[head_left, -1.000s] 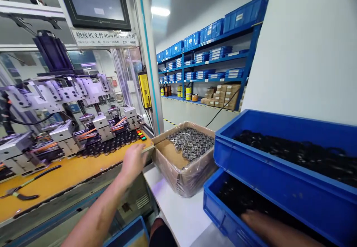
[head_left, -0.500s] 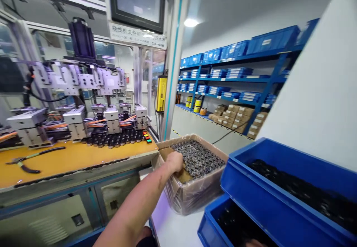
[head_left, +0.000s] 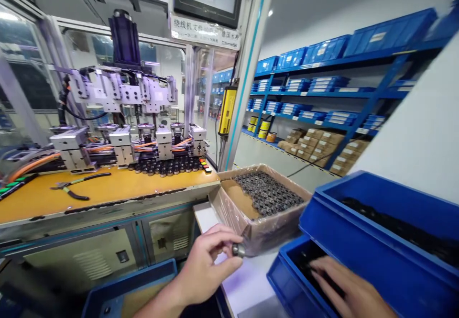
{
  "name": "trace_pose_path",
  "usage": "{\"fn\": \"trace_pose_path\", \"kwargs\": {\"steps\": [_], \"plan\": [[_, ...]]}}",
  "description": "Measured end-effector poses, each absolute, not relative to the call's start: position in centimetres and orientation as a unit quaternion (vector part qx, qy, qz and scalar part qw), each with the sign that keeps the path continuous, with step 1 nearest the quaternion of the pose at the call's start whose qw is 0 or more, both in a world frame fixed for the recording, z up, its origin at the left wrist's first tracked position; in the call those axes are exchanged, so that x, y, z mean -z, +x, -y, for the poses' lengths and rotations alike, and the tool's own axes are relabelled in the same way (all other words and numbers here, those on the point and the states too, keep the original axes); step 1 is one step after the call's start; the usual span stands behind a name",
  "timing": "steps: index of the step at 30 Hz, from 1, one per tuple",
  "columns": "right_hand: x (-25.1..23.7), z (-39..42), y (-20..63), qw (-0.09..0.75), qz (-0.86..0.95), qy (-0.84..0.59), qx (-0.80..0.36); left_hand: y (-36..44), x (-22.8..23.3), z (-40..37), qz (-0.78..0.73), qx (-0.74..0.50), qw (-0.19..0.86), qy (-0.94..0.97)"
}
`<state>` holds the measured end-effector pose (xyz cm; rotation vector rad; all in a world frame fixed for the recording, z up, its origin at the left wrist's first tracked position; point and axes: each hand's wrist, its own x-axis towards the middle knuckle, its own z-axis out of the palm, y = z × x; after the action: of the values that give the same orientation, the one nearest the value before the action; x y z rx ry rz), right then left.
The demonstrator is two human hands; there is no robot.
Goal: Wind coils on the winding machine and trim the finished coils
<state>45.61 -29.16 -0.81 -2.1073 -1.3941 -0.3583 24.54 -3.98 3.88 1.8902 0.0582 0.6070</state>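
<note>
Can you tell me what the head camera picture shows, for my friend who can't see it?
A person's left hand pinches a small metal part in front of a cardboard box full of such parts. Their right hand reaches into a blue bin of black parts, beside a yellow-topped bench with a machine.

Small silvery cylindrical part [head_left: 238,249], pinched at fingertips of left hand [head_left: 206,260] just before cardboard box [head_left: 272,224] packed with like metal parts; black parts [head_left: 322,272] heaped in lower blue bin [head_left: 287,287], under right hand [head_left: 349,289]
</note>
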Motion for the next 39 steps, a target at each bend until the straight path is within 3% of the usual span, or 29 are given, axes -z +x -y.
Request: {"fn": "trace_pose_path", "kwargs": {"steps": [3,6,13,20,39], "plan": [[-3.9,26.5,41.0,0.368,0.559,-0.713,0.209,21.4,-3.3,4.4,-0.013,-0.269,0.664,0.698],[-6.7,23.9,36.3,0.407,0.618,-0.655,0.155,20.3,-3.4,4.9,-0.001,-0.266,0.682,0.681],[-6.3,22.7,31.7,0.488,0.632,-0.6,0.051,19.9,-2.9,6.2,0.023,-0.254,0.744,0.617],[-5.8,22.9,31.9,0.506,0.625,-0.595,0.009,20.4,-2.7,7.4,0.01,-0.194,0.788,0.584],[-5.5,23.1,32.1,0.463,0.664,-0.564,0.163,20.6,-3.0,9.1,-0.065,-0.212,0.817,0.532]]}}
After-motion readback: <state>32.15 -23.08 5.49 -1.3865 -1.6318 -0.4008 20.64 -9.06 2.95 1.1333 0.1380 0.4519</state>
